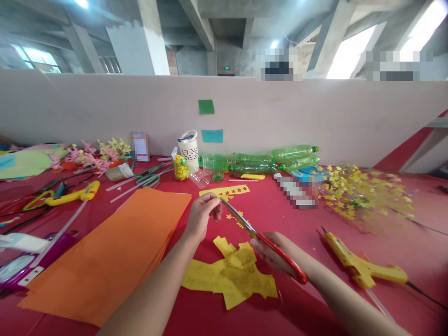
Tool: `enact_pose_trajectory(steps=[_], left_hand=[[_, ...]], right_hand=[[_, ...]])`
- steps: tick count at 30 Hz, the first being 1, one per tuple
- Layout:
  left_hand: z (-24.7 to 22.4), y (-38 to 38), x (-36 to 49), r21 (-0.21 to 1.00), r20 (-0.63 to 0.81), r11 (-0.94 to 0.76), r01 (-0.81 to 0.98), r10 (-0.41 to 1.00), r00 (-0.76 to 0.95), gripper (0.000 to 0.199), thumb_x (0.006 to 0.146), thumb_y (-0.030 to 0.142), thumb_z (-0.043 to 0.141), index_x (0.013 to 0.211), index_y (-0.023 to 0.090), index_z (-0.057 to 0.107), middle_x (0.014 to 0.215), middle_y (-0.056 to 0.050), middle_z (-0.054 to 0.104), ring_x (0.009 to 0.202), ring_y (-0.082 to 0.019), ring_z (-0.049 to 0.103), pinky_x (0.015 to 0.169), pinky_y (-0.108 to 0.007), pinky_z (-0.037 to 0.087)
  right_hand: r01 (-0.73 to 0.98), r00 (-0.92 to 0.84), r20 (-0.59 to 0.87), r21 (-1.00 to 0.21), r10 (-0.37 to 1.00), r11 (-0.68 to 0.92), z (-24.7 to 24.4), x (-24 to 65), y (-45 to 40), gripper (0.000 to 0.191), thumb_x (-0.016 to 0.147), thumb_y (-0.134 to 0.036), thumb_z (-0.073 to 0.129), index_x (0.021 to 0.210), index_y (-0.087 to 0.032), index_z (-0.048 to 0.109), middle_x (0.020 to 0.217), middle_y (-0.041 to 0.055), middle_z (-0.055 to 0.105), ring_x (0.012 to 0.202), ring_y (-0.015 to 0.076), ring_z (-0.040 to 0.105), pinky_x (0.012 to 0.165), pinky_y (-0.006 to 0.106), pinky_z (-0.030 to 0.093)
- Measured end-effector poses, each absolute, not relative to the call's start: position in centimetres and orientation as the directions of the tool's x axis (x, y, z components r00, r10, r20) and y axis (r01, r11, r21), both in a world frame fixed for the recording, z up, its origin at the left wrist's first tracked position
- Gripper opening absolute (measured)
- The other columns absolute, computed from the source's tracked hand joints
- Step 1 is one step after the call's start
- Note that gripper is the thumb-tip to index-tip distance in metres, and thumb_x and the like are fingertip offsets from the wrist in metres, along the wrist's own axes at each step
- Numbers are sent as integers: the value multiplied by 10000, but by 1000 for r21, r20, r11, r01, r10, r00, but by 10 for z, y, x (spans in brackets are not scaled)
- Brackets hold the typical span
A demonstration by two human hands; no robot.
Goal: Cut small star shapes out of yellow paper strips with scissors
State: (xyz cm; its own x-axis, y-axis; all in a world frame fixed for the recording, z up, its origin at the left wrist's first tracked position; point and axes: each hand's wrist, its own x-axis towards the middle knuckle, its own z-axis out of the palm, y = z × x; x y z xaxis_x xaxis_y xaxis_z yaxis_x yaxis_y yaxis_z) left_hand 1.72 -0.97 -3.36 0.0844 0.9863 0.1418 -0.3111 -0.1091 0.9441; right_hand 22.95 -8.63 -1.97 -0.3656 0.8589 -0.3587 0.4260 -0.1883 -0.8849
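My right hand (275,252) grips a pair of scissors (285,259) with red handles, its blades pointing up and left. Near the blade tips, my left hand (202,213) is closed in a pinch; whatever sits between thumb and fingers is too small to make out. Behind the fingertips lies a yellow paper strip (209,192) bearing a row of red star shapes. Several small yellow stars (229,217) are on the red table, partly covered by the scissors. Crumpled yellow paper scraps (231,276) lie below, between my forearms.
Orange sheets (115,247) lie stacked at left, beside a purple-and-white device (52,249). Yellow glue guns rest at left (72,196) and right (364,268). Green plastic bottles (254,167), a utility knife (252,177) and a white cup (189,154) line the back. Yellow star decorations (353,191) spread at right.
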Motion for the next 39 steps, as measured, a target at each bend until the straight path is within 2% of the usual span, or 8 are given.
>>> enact_pose_trajectory(steps=[6,12,18,23,28,39], left_hand=[[-34,-10,17,945,139,-105,-309,986,91,164,756,270,615,643,160,568,550,25,566,425,-78,491,418,-200,364],[-35,-10,16,954,186,-159,-255,979,85,188,776,276,597,634,154,589,559,14,569,438,-87,502,428,-213,374],[-35,-15,20,950,197,-159,-267,973,123,186,794,258,586,640,154,593,563,14,564,447,-87,498,434,-213,375],[-34,-17,22,952,207,-163,-260,967,150,200,814,258,569,645,155,596,565,11,562,459,-91,503,450,-220,388],[-35,-17,23,955,217,-178,-236,964,153,223,831,264,559,639,156,591,563,12,560,459,-90,502,459,-223,393],[-35,-17,25,954,203,-158,-255,966,160,211,826,268,563,648,156,589,577,9,560,468,-90,504,455,-218,394]], right_hand=[[438,-362,-327,-886,873,-150,-24,230,-85,411,821,-484,585,613,-199,373,493,-68,347,396,55,303,360,176,231],[412,-359,-345,-892,867,-184,-24,230,-84,438,818,-544,574,634,-199,379,481,-81,329,379,48,293,342,166,231],[354,-408,-287,-925,867,-140,-20,227,-90,450,831,-563,562,638,-189,401,488,-87,308,391,46,304,365,164,245],[268,-417,-301,-942,858,-200,-17,222,-93,450,819,-590,565,673,-197,404,451,-111,273,364,45,281,380,181,236],[229,-430,-288,-952,856,-205,-20,221,-94,477,824,-639,519,677,-201,397,420,-111,304,355,48,288,392,189,249],[348,-364,-319,-918,875,-190,-22,217,-91,571,804,-750,386,623,-208,389,342,-107,291,302,52,283,363,189,265]])
